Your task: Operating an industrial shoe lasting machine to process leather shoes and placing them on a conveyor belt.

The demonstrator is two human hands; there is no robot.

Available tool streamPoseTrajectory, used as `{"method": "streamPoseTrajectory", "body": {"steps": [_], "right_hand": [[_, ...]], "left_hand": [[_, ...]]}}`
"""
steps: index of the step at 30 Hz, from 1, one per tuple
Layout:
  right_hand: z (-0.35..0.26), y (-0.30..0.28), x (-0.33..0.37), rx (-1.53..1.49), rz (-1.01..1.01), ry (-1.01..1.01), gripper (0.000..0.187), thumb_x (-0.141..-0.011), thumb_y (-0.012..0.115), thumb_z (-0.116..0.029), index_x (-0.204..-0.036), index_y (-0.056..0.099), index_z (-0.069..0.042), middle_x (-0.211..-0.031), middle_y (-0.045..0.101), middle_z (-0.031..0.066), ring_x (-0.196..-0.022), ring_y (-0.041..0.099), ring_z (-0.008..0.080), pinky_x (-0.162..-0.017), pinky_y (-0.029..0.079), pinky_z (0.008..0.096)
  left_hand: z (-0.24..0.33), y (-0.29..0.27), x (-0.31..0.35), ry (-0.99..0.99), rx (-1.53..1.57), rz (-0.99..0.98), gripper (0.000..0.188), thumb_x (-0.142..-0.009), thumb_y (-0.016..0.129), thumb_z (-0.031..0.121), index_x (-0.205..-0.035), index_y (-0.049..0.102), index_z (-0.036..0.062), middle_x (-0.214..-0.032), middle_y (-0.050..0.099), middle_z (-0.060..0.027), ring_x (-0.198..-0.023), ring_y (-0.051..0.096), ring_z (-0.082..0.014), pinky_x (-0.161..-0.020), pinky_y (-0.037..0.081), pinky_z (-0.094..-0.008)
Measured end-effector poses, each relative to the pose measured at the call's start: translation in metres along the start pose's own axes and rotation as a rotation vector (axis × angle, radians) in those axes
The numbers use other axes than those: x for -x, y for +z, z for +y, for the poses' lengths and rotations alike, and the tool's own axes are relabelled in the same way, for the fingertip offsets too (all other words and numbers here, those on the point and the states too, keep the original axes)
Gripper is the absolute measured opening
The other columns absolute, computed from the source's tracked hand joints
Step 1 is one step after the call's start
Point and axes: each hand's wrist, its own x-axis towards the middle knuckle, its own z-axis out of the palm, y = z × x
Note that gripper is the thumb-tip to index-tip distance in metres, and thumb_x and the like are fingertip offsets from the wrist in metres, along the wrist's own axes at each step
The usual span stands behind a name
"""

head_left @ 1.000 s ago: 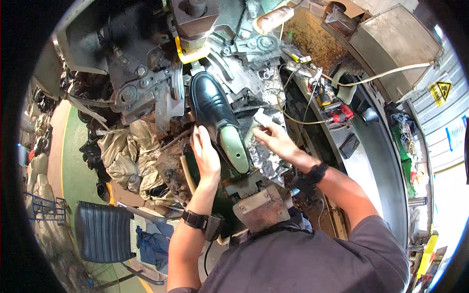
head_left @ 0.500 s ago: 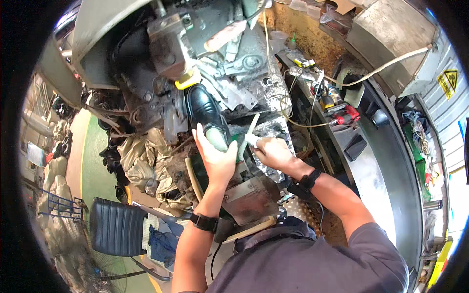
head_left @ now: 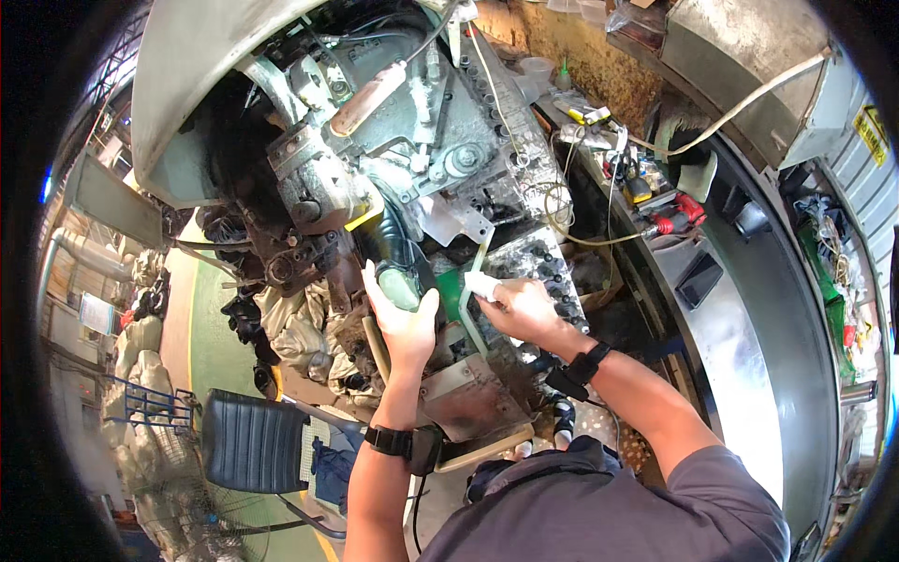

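Note:
A black shoe (head_left: 387,242), with a pale green last (head_left: 399,289) showing in its opening, sits under the head of a grimy metal machine (head_left: 314,197). My left hand (head_left: 405,328) is closed around the green heel end, thumb on one side and fingers on the other. Close to the shoe's far end is a yellow machine part (head_left: 366,212), which hides part of the shoe. To the right, my right hand (head_left: 526,311) grips the white wrapped part (head_left: 481,286) of a pale, bent lever (head_left: 468,317). Its fingertips are partly hidden.
A wooden-handled tool (head_left: 370,98) lies on the machine's top. On the right bench are a red power tool (head_left: 679,217), a dark phone-like slab (head_left: 700,279) and loose cables. At left stand a black chair (head_left: 253,440) and cloth-covered bundles (head_left: 300,328).
The whole view has shifted, and more of the machine's top shows. Both hands keep their holds on the shoe and the lever. The far part of the shoe now looks more covered by the machine.

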Motion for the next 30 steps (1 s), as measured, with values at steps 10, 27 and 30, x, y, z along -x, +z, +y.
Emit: {"method": "streamPoseTrajectory", "body": {"steps": [10,27,30], "right_hand": [[0.003,0.001,0.002,0.028,0.011,0.019,0.013,-0.087,0.075,-0.019,-0.084,0.071,-0.006,-0.069,0.067,0.0110,-0.062,0.067,0.0328,-0.056,0.052,0.0443],[-0.003,-0.006,-0.001,-0.018,0.005,0.051,0.018,-0.088,0.070,-0.021,-0.080,0.070,-0.005,-0.068,0.068,0.0144,-0.062,0.068,0.0366,-0.059,0.055,0.0475],[-0.003,-0.006,-0.001,-0.024,0.003,0.046,0.017,-0.088,0.071,-0.022,-0.083,0.071,-0.005,-0.068,0.068,0.0143,-0.062,0.068,0.0364,-0.059,0.055,0.0476]], "left_hand": [[0.007,0.002,0.001,0.013,0.006,0.004,0.100,-0.078,0.079,-0.003,-0.161,0.022,-0.0010,-0.156,0.038,-0.0216,-0.141,0.042,-0.0296,-0.120,0.033,-0.0403],[0.008,0.003,0.004,-0.067,0.027,0.029,0.098,-0.078,0.079,-0.003,-0.160,0.025,0.0004,-0.156,0.039,-0.0199,-0.141,0.042,-0.0284,-0.120,0.033,-0.0394],[0.008,0.004,0.005,0.059,-0.057,0.058,0.095,-0.078,0.078,-0.007,-0.159,0.029,0.0016,-0.145,0.046,-0.0148,-0.125,0.051,-0.0223,-0.107,0.045,-0.0341]]}}
